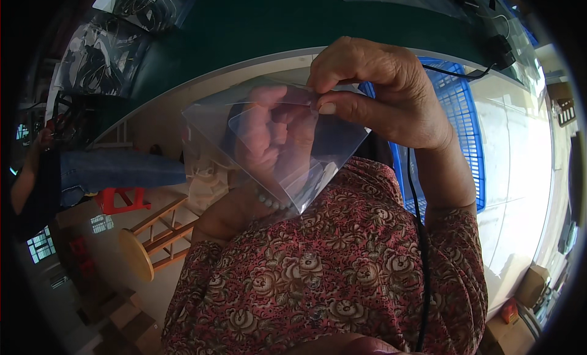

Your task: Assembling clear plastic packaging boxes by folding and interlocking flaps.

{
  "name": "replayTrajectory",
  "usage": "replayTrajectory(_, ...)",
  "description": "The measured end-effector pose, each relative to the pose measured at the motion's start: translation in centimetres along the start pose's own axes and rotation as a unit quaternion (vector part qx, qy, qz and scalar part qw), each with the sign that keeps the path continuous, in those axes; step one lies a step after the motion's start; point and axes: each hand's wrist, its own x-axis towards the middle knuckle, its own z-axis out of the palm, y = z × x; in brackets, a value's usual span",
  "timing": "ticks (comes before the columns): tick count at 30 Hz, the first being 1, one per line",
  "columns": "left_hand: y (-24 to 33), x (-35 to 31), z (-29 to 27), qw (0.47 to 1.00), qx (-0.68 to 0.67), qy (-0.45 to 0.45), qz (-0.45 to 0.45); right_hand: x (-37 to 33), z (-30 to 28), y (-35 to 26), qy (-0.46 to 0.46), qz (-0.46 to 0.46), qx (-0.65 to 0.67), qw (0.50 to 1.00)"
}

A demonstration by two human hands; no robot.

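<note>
A clear plastic bag is held up in front of my chest, its lower corner hanging down. At the bag's upper edge, my right hand pinches the film between thumb and index finger. Seen through the clear film, my left hand has its fingers curled and its tips near that pinch, gripping the bag. Whether the left hand is behind the film or inside the bag, I cannot tell. A beaded bracelet circles the left wrist. Nothing inside the bag can be made out.
Beyond my hands is a green tabletop, with bagged black cables at its left and a black cable plug at its right. A blue plastic crate is at right. A wooden stool, a red stool and another person's jeans-clad leg are left.
</note>
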Motion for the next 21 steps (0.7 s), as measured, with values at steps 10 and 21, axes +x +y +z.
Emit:
replayTrajectory(10, -1.0, 0.3, -0.1, 0.996, -0.089, 0.029, 0.0, 0.0, -0.6, 1.3, -0.041, -0.061, 0.03, 0.997)
replayTrajectory(21, 0.0, 0.5, -0.5, 0.994, -0.093, -0.008, -0.056, 0.4, -0.6, 1.9, 0.008, -0.03, -0.028, 0.999)
